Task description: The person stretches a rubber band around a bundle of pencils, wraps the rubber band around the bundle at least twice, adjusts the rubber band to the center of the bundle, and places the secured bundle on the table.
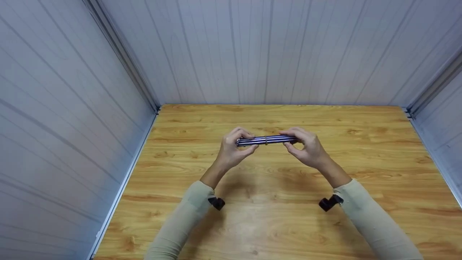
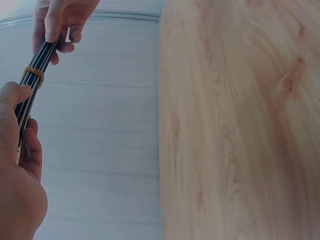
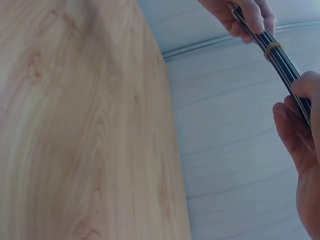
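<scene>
A bundle of slim striped pencils (image 1: 276,139), dark blue with silvery lines, is held level above the table. Around its middle runs a yellowish rubber band (image 3: 272,48). My left hand (image 1: 232,148) grips the left end between thumb and fingers. At the other end my right hand (image 1: 308,148) pinches the bundle the same way, its fingertips covering that tip. In the left wrist view the band (image 2: 33,75) sits between the two hands, just beyond my left thumb. The right wrist view shows the pencils' far ends poking out past my left hand (image 3: 250,15).
Under the hands lies a wood-grain tabletop (image 1: 252,224). A pale panelled wall (image 1: 249,54) stands along its back edge, with more panels at the left (image 1: 54,126) and right. A small black camera mount (image 1: 217,203) sits on each sleeve near the wrist.
</scene>
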`<act>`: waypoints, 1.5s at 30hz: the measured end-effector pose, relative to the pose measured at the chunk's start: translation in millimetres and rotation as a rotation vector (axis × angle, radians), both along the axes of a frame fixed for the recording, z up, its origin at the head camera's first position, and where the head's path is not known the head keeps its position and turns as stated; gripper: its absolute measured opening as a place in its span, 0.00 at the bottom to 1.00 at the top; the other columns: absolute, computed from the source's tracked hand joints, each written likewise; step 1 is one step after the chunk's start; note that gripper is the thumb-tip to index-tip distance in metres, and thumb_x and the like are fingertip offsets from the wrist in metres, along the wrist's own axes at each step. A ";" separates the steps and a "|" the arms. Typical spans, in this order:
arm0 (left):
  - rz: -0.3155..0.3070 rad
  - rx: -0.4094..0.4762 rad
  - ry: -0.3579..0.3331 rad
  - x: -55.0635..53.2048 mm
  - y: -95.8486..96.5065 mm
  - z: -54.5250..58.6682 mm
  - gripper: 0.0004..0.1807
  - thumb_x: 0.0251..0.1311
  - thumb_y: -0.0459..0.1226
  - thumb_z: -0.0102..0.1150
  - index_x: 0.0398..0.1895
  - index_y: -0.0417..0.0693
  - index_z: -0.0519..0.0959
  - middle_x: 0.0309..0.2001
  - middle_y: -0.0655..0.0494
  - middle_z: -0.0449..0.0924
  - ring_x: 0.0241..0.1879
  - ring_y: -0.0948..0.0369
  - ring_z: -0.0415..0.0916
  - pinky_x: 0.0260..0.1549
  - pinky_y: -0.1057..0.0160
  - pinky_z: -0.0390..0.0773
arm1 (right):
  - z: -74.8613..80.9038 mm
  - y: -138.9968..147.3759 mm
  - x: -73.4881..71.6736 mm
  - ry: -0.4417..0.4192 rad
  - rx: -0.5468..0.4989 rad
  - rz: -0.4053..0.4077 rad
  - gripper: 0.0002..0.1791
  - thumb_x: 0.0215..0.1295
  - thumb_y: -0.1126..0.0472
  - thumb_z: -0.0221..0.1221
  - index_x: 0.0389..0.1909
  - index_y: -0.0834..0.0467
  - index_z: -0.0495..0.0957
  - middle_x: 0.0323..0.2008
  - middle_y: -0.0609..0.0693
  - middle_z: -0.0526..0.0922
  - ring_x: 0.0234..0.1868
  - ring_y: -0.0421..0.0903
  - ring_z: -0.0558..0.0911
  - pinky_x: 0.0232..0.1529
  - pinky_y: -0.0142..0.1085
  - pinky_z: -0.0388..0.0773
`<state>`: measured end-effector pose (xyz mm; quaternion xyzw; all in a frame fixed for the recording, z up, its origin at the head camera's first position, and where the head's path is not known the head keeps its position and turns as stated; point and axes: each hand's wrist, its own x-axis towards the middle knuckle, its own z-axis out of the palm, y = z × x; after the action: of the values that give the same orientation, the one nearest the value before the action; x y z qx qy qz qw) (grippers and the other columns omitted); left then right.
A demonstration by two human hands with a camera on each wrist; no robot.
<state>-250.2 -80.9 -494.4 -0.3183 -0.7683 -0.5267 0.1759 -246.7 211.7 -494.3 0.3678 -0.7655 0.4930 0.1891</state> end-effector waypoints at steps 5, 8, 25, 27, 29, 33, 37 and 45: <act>0.016 0.035 -0.014 -16.0 8.2 -0.6 0.11 0.63 0.29 0.81 0.42 0.34 0.86 0.46 0.37 0.87 0.48 0.46 0.88 0.51 0.64 0.89 | -1.5 -8.7 -4.6 -0.087 -0.053 -0.035 0.18 0.73 0.80 0.64 0.61 0.74 0.84 0.54 0.71 0.86 0.50 0.28 0.84 0.50 0.17 0.82; 0.012 0.049 -0.018 -22.4 10.2 -1.2 0.12 0.62 0.28 0.81 0.42 0.33 0.85 0.45 0.37 0.87 0.47 0.47 0.88 0.49 0.66 0.88 | -1.2 -10.6 -7.6 -0.110 -0.061 -0.052 0.17 0.75 0.79 0.64 0.62 0.73 0.84 0.54 0.71 0.85 0.49 0.29 0.84 0.49 0.18 0.82; 0.060 -0.226 -0.301 -45.5 -4.9 -43.1 0.17 0.67 0.25 0.70 0.58 0.40 0.91 0.56 0.41 0.93 0.53 0.49 0.87 0.51 0.62 0.84 | -49.1 8.1 -32.5 -0.373 0.013 -0.141 0.15 0.72 0.74 0.71 0.57 0.68 0.90 0.54 0.68 0.87 0.47 0.37 0.87 0.47 0.18 0.82; 0.072 -0.255 -0.308 -46.6 -5.6 -49.7 0.16 0.67 0.24 0.71 0.57 0.39 0.92 0.55 0.41 0.94 0.52 0.49 0.88 0.50 0.62 0.83 | -57.0 9.0 -33.8 -0.400 0.046 -0.153 0.15 0.72 0.73 0.71 0.58 0.68 0.90 0.54 0.67 0.88 0.48 0.35 0.86 0.49 0.17 0.81; 0.071 -0.281 -0.317 -46.8 -5.2 -55.5 0.15 0.68 0.24 0.71 0.56 0.38 0.92 0.54 0.40 0.94 0.52 0.48 0.89 0.50 0.61 0.85 | -64.7 10.1 -34.4 -0.420 0.081 -0.170 0.16 0.72 0.73 0.72 0.58 0.68 0.90 0.55 0.67 0.89 0.49 0.34 0.84 0.50 0.18 0.80; 0.057 -0.332 -0.361 -47.6 -4.2 -70.8 0.14 0.71 0.26 0.71 0.56 0.37 0.92 0.56 0.39 0.93 0.54 0.47 0.90 0.54 0.56 0.89 | -78.4 12.5 -33.2 -0.481 0.144 -0.209 0.16 0.72 0.72 0.72 0.59 0.67 0.89 0.55 0.66 0.91 0.50 0.39 0.85 0.51 0.20 0.78; 0.065 -0.383 -0.365 -61.3 -6.2 -106.8 0.13 0.72 0.31 0.74 0.57 0.44 0.93 0.57 0.47 0.94 0.56 0.53 0.90 0.57 0.57 0.88 | -89.6 13.6 -31.8 -0.548 0.202 -0.231 0.15 0.75 0.70 0.70 0.60 0.65 0.89 0.56 0.65 0.92 0.54 0.52 0.88 0.52 0.25 0.79; 0.074 -0.444 -0.397 -84.0 -9.5 -160.9 0.15 0.70 0.32 0.75 0.58 0.52 0.93 0.58 0.54 0.95 0.60 0.54 0.91 0.62 0.54 0.88 | -103.0 12.3 -32.3 -0.588 0.283 -0.243 0.14 0.75 0.67 0.72 0.58 0.63 0.91 0.58 0.64 0.93 0.60 0.60 0.89 0.59 0.36 0.83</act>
<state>-334.2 -90.4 -655.3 -0.2116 -0.8952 -0.3908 -0.0329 -279.0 224.1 -597.4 0.1388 -0.8862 0.4407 -0.0352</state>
